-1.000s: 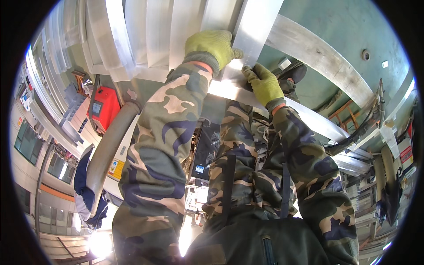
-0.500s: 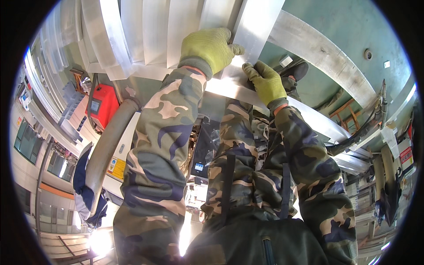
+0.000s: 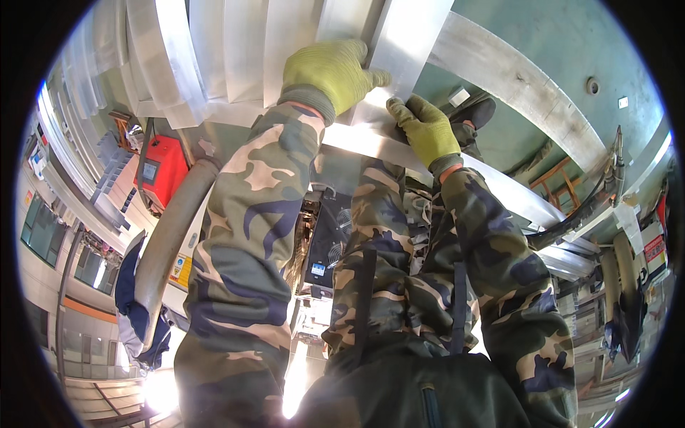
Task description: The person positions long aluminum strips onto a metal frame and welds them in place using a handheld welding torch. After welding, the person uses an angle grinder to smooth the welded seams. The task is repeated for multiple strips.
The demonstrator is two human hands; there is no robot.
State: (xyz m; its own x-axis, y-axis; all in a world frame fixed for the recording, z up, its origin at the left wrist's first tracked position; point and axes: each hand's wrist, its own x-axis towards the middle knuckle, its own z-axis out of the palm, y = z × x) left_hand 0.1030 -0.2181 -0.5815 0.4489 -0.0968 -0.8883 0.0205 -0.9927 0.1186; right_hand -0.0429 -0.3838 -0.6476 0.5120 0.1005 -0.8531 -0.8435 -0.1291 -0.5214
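Metal bar (image 3: 408, 43), silvery and flat-faced, runs down from the upper edge to between the two gloved hands, its near end at a crosswise metal beam (image 3: 372, 143). The left hand (image 3: 327, 71) lies along the bar's left side, thumb against its face, the other fingertips partly hidden; the right hand (image 3: 428, 132) has its bent fingers at the lower right edge. How tightly either hand grips, I cannot tell. Left of the bar, pale metal slats (image 3: 245, 50) stand side by side; to its right, a broad metal strip (image 3: 524, 75) crosses above the greenish floor (image 3: 553, 36). Farther left are a red case (image 3: 163, 175) with a small screen and a white cabinet (image 3: 180, 274) bearing a yellow label, the contents of both hidden. Between left sleeve and legs sits a black housing (image 3: 330, 232) with a lit display and round grilles.
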